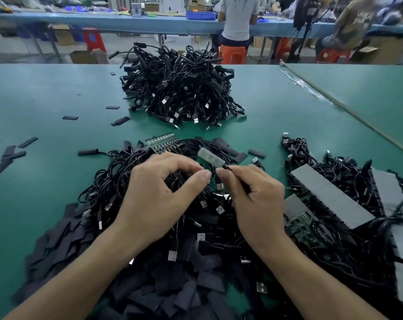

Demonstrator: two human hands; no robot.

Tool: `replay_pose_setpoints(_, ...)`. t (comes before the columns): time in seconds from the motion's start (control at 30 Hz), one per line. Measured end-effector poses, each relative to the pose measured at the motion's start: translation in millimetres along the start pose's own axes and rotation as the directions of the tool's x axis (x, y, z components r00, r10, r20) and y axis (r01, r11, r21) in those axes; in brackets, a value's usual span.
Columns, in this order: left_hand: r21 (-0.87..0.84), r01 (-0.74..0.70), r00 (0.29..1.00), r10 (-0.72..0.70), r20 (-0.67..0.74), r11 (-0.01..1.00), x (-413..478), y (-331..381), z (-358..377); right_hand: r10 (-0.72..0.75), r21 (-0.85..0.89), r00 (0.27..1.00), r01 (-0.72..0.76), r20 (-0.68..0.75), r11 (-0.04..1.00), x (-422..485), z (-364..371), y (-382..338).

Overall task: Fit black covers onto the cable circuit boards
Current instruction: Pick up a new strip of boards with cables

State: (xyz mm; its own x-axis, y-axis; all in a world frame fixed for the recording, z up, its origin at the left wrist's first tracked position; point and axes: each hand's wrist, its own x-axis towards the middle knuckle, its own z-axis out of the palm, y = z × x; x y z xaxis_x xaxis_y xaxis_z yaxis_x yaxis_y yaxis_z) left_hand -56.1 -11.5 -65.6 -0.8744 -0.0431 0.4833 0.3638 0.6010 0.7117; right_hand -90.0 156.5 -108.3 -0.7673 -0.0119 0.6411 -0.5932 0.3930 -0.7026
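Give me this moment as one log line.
board bare | right hand pinches cable | left hand curled beside, grip unclear | covers heaped nearby

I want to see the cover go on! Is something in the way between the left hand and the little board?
Nothing visible does. The left hand is right beside the circuit board, whose cable the right hand pinches.

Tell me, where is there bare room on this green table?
Bare mat lies left of the far cable pile, and right of it up to the table seam. The near heap of cables and covers is crowded.
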Motion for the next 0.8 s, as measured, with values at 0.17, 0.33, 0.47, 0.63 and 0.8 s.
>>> replay_pose_setpoints(0.17,-0.179,0.029,0.999,-0.032,-0.018,0.984,-1,0,4,-0.102,0.034,0.956,0.097,0.273,0.995,-4,4,-2)
replay_pose_setpoints(0.33,-0.324,0.124,0.979,-0.169,-0.116,0.938,6,-12,4,0.14,-0.224,0.99,-0.136,0.002,0.965,1,-1,-1)
replay_pose_setpoints(0.47,-0.338,0.166,0.974,-0.208,-0.09,0.926,8,-18,2,0.42,-0.595,0.879,-0.216,0.226,0.774,1,-1,1)
replay_pose_setpoints(0.63,-0.182,0.235,0.972,-0.234,0.028,0.955,8,-26,1,0.481,-0.709,0.819,-0.135,0.312,0.692,0,2,-1)
replay_pose_setpoints(0.8,-0.214,0.303,0.952,-0.286,0.107,0.929,9,-29,0,0.474,-0.669,0.826,-0.167,0.306,0.724,0,3,1)
